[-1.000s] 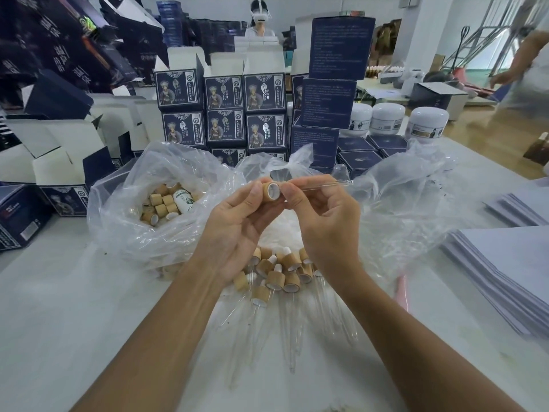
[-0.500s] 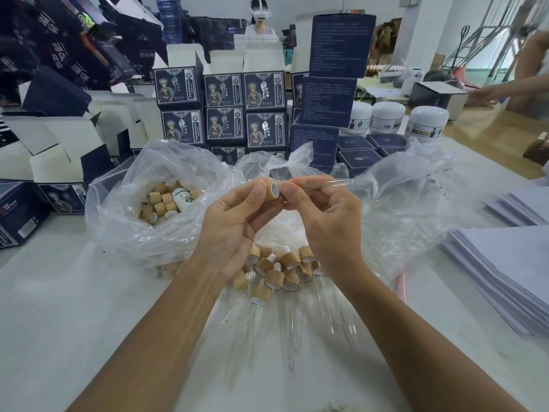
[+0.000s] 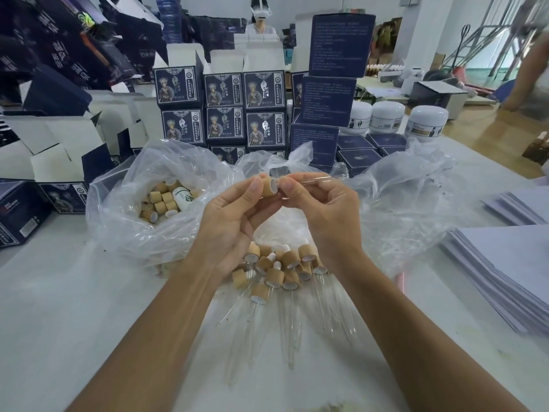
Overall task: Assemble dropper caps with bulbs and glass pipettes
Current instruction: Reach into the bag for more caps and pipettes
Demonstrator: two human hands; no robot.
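My left hand (image 3: pixel 234 215) pinches a wood-coloured dropper cap (image 3: pixel 269 187) between thumb and fingers, its white open end facing right. My right hand (image 3: pixel 319 212) pinches a clear glass pipette (image 3: pixel 316 179) that points right, with its near end at the cap's opening. Whether the pipette is inside the cap is hidden by my fingers. Below my hands lies a pile of assembled droppers (image 3: pixel 279 269) with caps, white bulbs and glass tubes on the white table (image 3: pixel 59 307).
A clear plastic bag (image 3: pixel 124 209) at the left holds several loose caps (image 3: pixel 159 203). Another clear bag (image 3: pixel 398 203) spreads at the right. Dark blue boxes (image 3: pixel 222 114) and white jars (image 3: pixel 386 117) stand behind. Stacked sheets (image 3: pixel 505 263) lie at the right.
Both hands have drawn slightly closer together, the pipette end has moved up to the cap's opening, and the cap has turned a little.
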